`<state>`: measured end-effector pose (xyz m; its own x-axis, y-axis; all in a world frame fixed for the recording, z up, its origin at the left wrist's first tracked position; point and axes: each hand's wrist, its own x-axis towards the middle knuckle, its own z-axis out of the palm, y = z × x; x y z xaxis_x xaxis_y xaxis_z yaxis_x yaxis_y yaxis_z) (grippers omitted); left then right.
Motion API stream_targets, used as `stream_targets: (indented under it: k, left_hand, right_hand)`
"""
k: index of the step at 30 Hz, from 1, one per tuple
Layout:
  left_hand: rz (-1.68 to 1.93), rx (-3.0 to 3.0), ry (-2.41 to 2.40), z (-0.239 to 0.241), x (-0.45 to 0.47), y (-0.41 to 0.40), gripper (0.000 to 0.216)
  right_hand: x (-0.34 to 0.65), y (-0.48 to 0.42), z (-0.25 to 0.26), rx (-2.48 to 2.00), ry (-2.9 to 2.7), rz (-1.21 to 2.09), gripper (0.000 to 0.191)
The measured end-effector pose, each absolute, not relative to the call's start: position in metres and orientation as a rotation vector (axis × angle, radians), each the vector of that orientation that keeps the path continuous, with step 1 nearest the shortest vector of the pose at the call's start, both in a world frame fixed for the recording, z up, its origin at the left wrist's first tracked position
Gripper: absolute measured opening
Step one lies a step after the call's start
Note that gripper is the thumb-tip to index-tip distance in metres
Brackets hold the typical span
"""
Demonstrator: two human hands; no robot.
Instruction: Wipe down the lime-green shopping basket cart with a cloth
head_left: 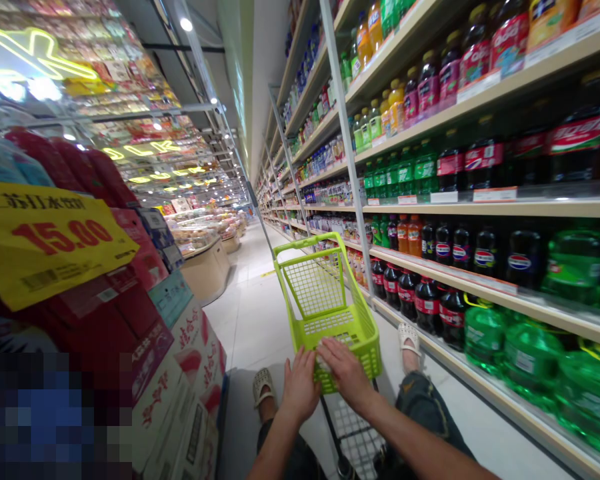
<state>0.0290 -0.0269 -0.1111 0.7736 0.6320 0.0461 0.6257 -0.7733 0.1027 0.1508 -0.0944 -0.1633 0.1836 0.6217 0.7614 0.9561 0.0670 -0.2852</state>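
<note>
Both hands rest on the near rim of a lime-green plastic shopping basket [330, 307], which sits on a wheeled metal trolley frame [353, 433] in a supermarket aisle. The left hand [300, 387] curls over the rim's left part, fingers closed on it. The right hand [345, 370] lies flatter across the rim; whether it truly grips is hard to tell. Wooden shelves of dark and green drink bottles [480, 267] run just beside the basket on the right; stacked red cartons [145, 347] under a yellow price sign [45, 243] stand on the left.
</note>
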Motion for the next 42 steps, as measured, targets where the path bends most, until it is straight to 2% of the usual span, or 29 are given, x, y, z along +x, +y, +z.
stream_targets:
  k: [3,8,16,23,32,34,39,42]
  left_hand:
    - [0.121,2.907,1.026,-0.114,0.028,-0.026,0.066]
    - [0.175,2.903,1.061,-0.123,0.031,-0.026,0.068]
    - [0.071,2.928,1.013,-0.122,0.028,-0.023,0.068]
    - [0.111,2.890,0.986,-0.121,0.030,-0.018,0.072]
    - [0.053,2.835,0.990,-0.113,0.037,-0.018,0.076]
    - [0.061,2.815,0.966,-0.112,0.036,-0.016,0.076]
    - [0.192,2.633,0.775,-0.116,0.037,0.002,0.074]
    - [0.364,2.375,0.704,-0.125,0.036,0.015,0.076]
  right_hand:
    - [0.166,-0.099,-0.163,-1.600,-1.560,-0.562,0.048]
    - [0.231,-0.138,-0.168,-1.726,-1.308,-0.683,0.044]
    - [0.136,-0.086,-0.162,-1.610,-1.617,-0.637,0.044]
    - [0.194,-0.100,-0.161,-1.596,-1.574,-0.827,0.033]
    - [0.210,-0.163,-0.251,-1.593,-1.628,-0.889,0.033]
    - [0.202,-0.161,-0.242,-1.567,-1.618,-0.882,0.033]
    - [0.176,-0.119,-0.164,-1.427,-1.588,-0.915,0.033]
    - [0.161,-0.094,-0.171,-1.329,-1.704,-0.964,0.028]
